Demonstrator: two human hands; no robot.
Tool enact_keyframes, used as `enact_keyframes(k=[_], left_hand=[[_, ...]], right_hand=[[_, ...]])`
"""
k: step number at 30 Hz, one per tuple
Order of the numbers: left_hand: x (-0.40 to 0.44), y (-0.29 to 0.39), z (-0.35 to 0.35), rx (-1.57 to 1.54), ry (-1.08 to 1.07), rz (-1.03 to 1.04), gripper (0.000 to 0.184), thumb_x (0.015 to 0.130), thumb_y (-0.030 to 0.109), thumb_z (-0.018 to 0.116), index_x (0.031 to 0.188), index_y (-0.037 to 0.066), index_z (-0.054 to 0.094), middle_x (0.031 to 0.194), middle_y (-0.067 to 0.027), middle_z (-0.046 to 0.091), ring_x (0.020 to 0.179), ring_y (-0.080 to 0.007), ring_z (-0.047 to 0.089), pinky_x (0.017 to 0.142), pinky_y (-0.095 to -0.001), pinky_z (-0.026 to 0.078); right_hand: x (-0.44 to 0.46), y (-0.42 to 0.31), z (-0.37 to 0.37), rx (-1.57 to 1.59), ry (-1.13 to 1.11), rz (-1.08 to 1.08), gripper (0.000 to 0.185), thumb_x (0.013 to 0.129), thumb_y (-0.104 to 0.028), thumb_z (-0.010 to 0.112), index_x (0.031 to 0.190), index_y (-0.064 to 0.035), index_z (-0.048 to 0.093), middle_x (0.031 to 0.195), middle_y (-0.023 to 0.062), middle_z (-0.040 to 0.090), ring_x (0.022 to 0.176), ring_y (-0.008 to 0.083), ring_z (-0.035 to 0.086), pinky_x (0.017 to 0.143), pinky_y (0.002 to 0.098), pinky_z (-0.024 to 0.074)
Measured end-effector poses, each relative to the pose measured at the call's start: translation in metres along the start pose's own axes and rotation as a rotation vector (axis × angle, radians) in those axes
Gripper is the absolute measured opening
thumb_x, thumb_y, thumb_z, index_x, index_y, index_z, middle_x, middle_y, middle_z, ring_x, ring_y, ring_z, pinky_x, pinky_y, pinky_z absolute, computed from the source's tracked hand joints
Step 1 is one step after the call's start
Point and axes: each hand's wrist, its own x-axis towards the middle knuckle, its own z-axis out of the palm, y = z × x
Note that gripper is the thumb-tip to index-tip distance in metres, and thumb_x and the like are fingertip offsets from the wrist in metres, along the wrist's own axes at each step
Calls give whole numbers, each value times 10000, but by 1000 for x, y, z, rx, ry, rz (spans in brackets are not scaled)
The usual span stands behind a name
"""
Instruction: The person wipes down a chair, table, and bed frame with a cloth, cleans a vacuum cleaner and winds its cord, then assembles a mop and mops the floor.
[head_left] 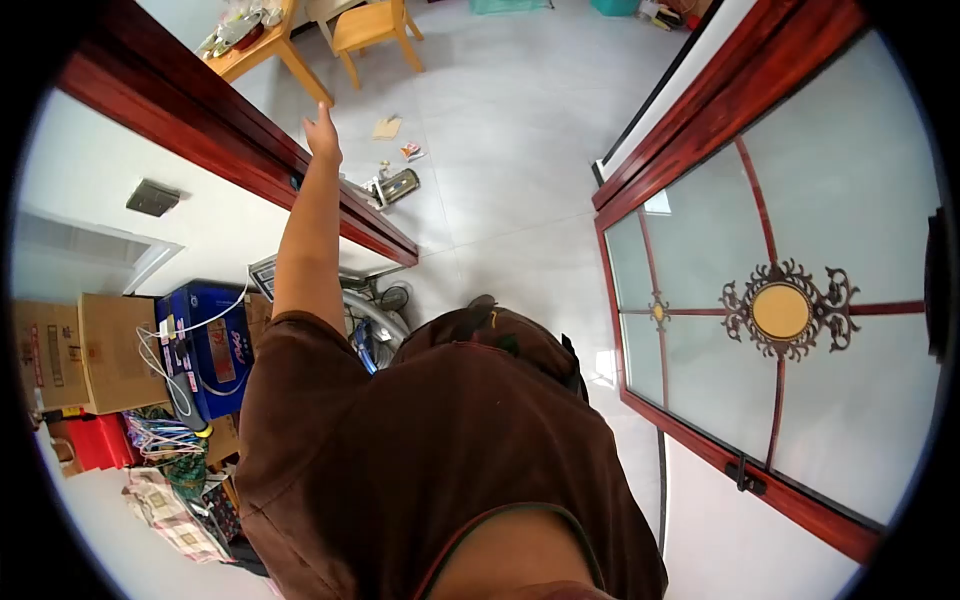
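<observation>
My left hand (323, 138) reaches far forward at the end of a stretched arm, beside the dark red door frame (235, 130). A finger points ahead and another sticks out to the side; the hand looks open, with nothing visible in it. In the picture it overlaps the floor just short of a wooden table (300, 72) leg. Whether it touches the frame, I cannot tell. My right hand is out of view, and my brown shirt (450, 440) fills the lower middle.
On the right stands a frosted glass door (700, 270) with red trim. A metal cylinder (398, 187), a wrapper (411, 152) and cardboard (387, 128) lie on the grey floor. A wooden chair (372, 28) is beyond. Cardboard boxes (110, 350), a blue box (205, 350) and bags crowd the left.
</observation>
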Motion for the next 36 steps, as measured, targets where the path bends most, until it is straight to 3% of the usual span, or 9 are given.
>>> enact_keyframes(k=[2,8,14,17,25,28,30,34,36], left_hand=[[37,-4,2,37,94,29,941,863,510,632,1485,-52,204,1509,-269,288,1365,-354,367,1127,-397,287],[45,58,2,-156,453,-144,975,855,470,660,1505,-23,125,1569,-236,157,1378,-374,337,1135,-425,279],[103,35,-1,103,702,-456,679,917,515,465,1311,-36,509,1322,-223,552,1168,-327,563,986,-419,434],[142,-12,-9,99,618,-558,760,894,604,435,1267,-51,534,1284,-225,580,1154,-336,575,999,-428,419],[159,-46,-21,47,1073,-661,679,889,570,483,1291,29,560,1298,-184,587,1196,-301,561,1042,-452,382],[201,-64,-29,76,1258,-644,652,887,557,501,1300,58,570,1303,-169,590,1211,-288,556,1058,-460,368],[201,-52,-27,70,1329,-636,659,881,561,505,1297,55,570,1293,-173,595,1206,-280,561,1054,-463,373],[158,-6,-15,-96,1281,-575,685,869,568,508,1291,30,551,1263,-183,611,1175,-280,580,1024,-458,404],[142,1,-15,-202,1235,-534,692,864,567,512,1290,23,541,1250,-183,618,1162,-283,588,1010,-455,418]], right_hand=[[15,-34,-3,-144,29,-292,282,874,-212,611,1109,-63,658,1056,151,681,1002,299,644,848,402,527],[82,-166,-74,347,22,198,318,893,-197,614,1166,-33,625,1000,157,691,933,290,661,820,373,529],[117,-230,-211,475,-69,223,341,907,-210,608,1192,-21,610,977,163,694,910,274,666,807,356,527],[134,-81,-130,423,7,280,358,909,-240,591,1212,-51,617,945,159,698,763,210,668,682,349,526],[125,-152,-235,746,55,765,426,874,-172,551,1245,35,571,1029,134,651,767,186,621,686,303,489],[115,-155,-217,499,-82,640,381,866,-208,565,1200,-34,621,943,185,685,757,244,663,699,371,495],[99,-126,-181,-103,123,-220,365,873,-217,563,1184,-35,621,740,131,680,726,248,665,664,397,513],[88,-171,-160,408,-230,712,373,888,-252,581,1212,-72,618,796,145,695,700,207,660,696,346,518],[64,-143,-111,475,-124,535,368,892,-239,590,1221,-75,614,824,150,699,729,214,665,709,341,520]])
